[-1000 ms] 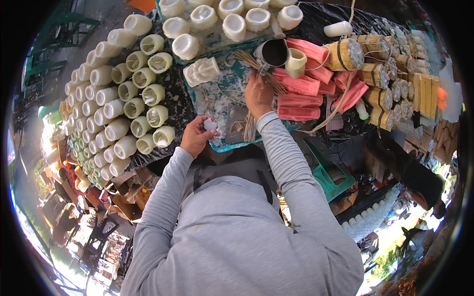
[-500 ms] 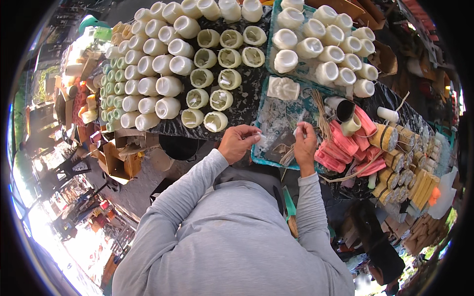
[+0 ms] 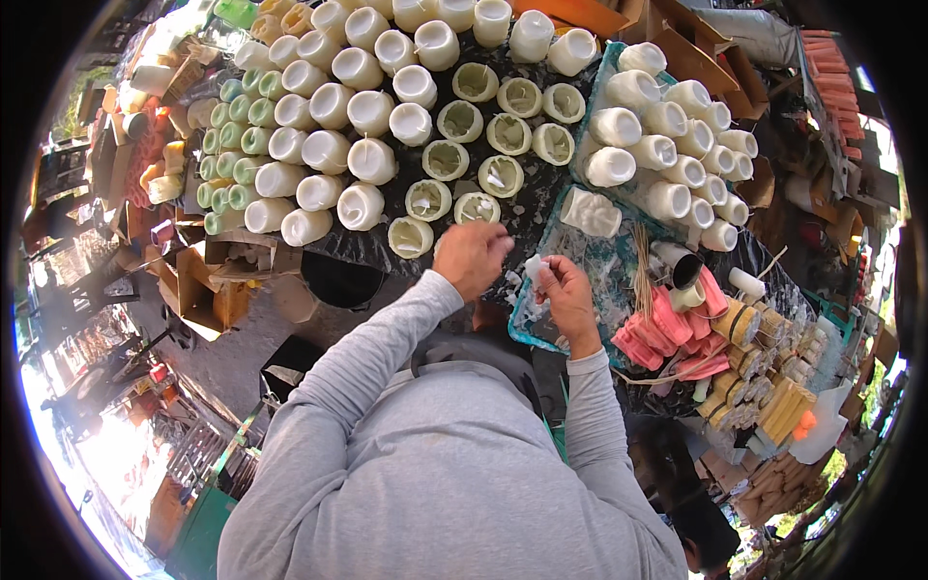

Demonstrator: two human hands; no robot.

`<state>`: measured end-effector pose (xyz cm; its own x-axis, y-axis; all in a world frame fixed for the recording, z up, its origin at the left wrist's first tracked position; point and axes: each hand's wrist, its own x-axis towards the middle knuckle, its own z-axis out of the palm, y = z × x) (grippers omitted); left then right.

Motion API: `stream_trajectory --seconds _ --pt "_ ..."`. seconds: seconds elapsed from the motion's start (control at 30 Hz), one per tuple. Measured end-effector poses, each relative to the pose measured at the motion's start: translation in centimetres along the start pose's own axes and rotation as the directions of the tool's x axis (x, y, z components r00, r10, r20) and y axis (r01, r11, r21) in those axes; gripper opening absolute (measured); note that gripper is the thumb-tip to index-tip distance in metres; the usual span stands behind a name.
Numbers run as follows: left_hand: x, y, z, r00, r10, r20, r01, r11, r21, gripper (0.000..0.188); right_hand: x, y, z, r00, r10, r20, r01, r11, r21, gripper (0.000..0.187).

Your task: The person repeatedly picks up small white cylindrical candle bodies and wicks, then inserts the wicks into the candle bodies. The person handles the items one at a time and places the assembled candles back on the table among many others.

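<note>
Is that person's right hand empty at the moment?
No, the right hand holds a small white piece between its thumb and fingers.

Top [image 3: 435, 464]: plain light-grey fabric, long-sleeved, softly creased. Left sleeve [image 3: 340, 387] at 10 o'clock from its centre, right sleeve [image 3: 594, 411] at 2 o'clock; both reach the wrists. Dark lower garment [image 3: 472, 350] at 12 o'clock. Left hand [image 3: 472, 261], right hand [image 3: 570, 298]: bare.
</note>
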<state>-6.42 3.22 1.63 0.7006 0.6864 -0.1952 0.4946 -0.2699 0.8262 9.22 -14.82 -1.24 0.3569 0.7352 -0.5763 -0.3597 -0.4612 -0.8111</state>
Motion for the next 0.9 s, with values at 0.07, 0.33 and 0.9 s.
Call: stream_trajectory --seconds 0.07,0.33,0.9 --pt "3.6 -2.6 -2.1 0.942 0.102 -0.32 0.001 0.952 0.305 0.018 1.4 0.3 0.0 0.993 0.069 -0.092 -0.043 0.965 0.258 0.019" --pt "10.5 -6.8 -3.2 0.986 -0.108 -0.13 0.153 0.897 0.415 0.023 3.9 -1.9 1.7 0.993 0.063 -0.104 -0.015 0.913 0.408 0.025" --pt "8.4 -9.3 -6.3 0.968 -0.106 -0.226 0.141 0.98 0.142 0.018 16.3 -6.7 14.1 0.755 -0.651 0.073 0.502 0.503 -0.704 0.017"
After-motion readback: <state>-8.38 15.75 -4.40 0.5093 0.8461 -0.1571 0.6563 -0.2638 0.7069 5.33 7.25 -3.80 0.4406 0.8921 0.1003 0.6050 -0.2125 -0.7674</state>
